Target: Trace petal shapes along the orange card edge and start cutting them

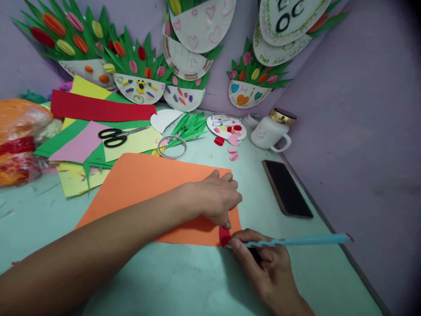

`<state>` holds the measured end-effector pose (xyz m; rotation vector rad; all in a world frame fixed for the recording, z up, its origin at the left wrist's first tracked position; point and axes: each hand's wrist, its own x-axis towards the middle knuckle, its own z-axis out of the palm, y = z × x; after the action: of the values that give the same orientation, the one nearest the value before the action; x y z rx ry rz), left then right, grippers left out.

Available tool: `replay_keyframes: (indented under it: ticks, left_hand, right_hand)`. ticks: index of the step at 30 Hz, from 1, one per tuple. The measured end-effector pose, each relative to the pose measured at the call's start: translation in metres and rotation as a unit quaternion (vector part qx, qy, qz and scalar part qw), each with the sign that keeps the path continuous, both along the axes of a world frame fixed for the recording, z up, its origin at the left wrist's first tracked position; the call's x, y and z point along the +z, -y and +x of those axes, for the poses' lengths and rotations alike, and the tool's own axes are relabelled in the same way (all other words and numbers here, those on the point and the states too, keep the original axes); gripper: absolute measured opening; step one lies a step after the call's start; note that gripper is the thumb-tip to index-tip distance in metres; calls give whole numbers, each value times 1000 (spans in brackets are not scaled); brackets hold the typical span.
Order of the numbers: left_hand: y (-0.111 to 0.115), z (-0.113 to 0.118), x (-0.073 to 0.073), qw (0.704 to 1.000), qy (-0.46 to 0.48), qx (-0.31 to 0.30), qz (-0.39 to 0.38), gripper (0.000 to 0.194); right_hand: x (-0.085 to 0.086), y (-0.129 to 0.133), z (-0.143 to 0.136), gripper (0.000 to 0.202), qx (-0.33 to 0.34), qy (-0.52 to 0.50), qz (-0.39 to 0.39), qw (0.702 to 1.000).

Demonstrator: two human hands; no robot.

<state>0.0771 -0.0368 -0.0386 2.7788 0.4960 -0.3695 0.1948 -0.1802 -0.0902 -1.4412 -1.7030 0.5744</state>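
Observation:
A large orange paper sheet (144, 180) lies flat on the table under my left hand (219, 197). The fingers of that hand are curled, and its lowest fingertip holds a small rounded red paper piece (224, 236) against the sheet's near right corner. My right hand (269, 263) is closed round a light blue pencil (305, 240) with a wavy grip. The pencil lies nearly level, its back end pointing right. Its point is at the lower edge of the red piece; whether it touches is too small to tell.
Black-handled scissors (115, 137) rest on stacked coloured papers (79, 140) beside a tape ring (172, 147). Cut green strips (189, 128), a white plate (212, 125) with markers, a white mug (268, 134) and a phone (287, 188) stand farther back. Paper flower baskets (140, 87) hang on the wall.

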Motion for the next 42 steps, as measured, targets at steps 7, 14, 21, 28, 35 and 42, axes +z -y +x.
replay_keyframes:
  ticks: [7,14,21,28,35,42]
  left_hand:
    - [1,0,2,1000,7,6,-1,26]
    - [-2,-4,-3,999,28,11,-12,31]
    - [-2,-6,3,999,43,3,6,35]
    - [1,-22,10,999,30,18,26,37]
    - [-2,-38,8,998,49,30,39,38]
    - [-1,-36,6,997,48,12,60,38]
  right_hand:
    - [2,2,-1,28,-49,-72,-17,996]
    - [-6,-6,11,17,-196,-10,107,975]
    - [-23,-18,19,42,-34,108,109,988]
    - [-10,-14,10,39,-48,84,44,994]
    - [-9,-13,10,40,-42,88,36,995]
    - [-14,-13,12,43,-52,101,71,991]
